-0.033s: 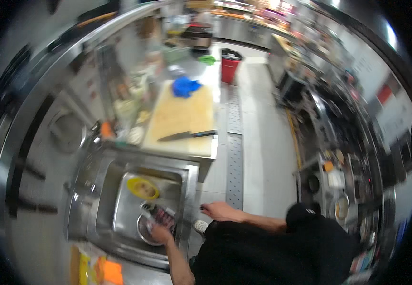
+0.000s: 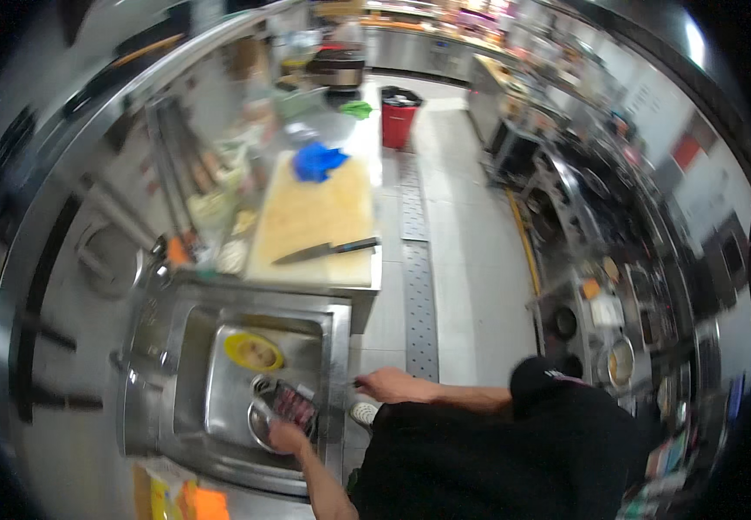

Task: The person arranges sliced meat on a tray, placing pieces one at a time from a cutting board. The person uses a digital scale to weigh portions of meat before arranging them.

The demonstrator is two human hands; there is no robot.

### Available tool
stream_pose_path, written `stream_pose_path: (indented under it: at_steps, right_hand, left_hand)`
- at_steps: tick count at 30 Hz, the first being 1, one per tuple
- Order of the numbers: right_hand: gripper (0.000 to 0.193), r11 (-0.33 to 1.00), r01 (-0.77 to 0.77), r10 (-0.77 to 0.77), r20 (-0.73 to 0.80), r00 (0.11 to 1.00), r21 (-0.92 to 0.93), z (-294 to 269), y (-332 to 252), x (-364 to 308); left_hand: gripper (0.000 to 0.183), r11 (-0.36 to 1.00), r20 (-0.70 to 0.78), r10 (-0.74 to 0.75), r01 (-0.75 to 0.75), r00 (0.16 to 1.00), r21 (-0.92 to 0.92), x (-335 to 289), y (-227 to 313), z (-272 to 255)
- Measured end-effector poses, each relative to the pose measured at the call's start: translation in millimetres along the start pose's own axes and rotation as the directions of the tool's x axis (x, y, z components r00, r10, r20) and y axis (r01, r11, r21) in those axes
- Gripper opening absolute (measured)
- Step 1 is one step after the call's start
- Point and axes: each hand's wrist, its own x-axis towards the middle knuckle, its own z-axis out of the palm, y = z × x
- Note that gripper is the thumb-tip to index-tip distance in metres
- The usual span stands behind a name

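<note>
Inside the steel sink (image 2: 336,347), my left hand (image 2: 287,436) is closed at the near edge of a packet with dark red, meat-like contents (image 2: 293,406). Its fingertips are blurred. A round metal bowl (image 2: 259,426) lies beside that hand, partly covered by it. Further back in the basin sits a yellow oval strainer or dish (image 2: 237,348) with something pale in it. My right hand (image 2: 386,384) is held out just right of the sink's rim, fingers curled around a small dark thing whose kind I cannot make out.
Beyond the sink, a knife (image 2: 315,253) lies on a cutting board (image 2: 315,208) with a crumpled blue cloth or bag (image 2: 317,162). A red bin (image 2: 399,121) stands in the aisle. Stoves and pans (image 2: 596,191) line the right side. An orange-and-yellow package (image 2: 206,503) sits at the sink's near left.
The whole view has shifted slightly to the left and become sharper. Both hands keep nearly the same places relative to the sink, and the packet stays in the basin.
</note>
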Motion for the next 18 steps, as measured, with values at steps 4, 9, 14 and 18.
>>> stream_pose_path:
  at_steps: [4, 9, 14, 18]
  right_hand:
    - [0.04, 0.927, 0.29, -0.27, 0.114, 0.956, -0.239, 3.9, -20.5, 52.0]
    - [0.04, 0.897, 0.278, -0.124, 0.407, 0.905, -0.345, 74.5, -2.6, 118.4]
    - [0.031, 0.797, 0.559, -0.552, 0.099, 0.828, -0.227, 72.9, -43.2, 105.7]
    - [0.036, 0.712, 0.675, -0.662, 0.135, 0.737, -0.192, 72.6, -49.6, 116.0]
  left_hand:
    - [0.016, 0.996, -0.281, 0.026, -0.048, 0.959, -0.074, 23.8, -52.4, -14.3]
    - [0.016, 0.977, -0.152, -0.093, 0.06, 0.984, -0.206, 1.3, -29.1, -56.8]
    - [0.014, 0.941, -0.099, -0.233, 0.198, 0.968, -0.273, -3.8, -69.1, -59.9]
    - [0.015, 0.893, -0.022, -0.29, 0.262, 0.957, -0.365, -10.1, -74.5, -63.9]
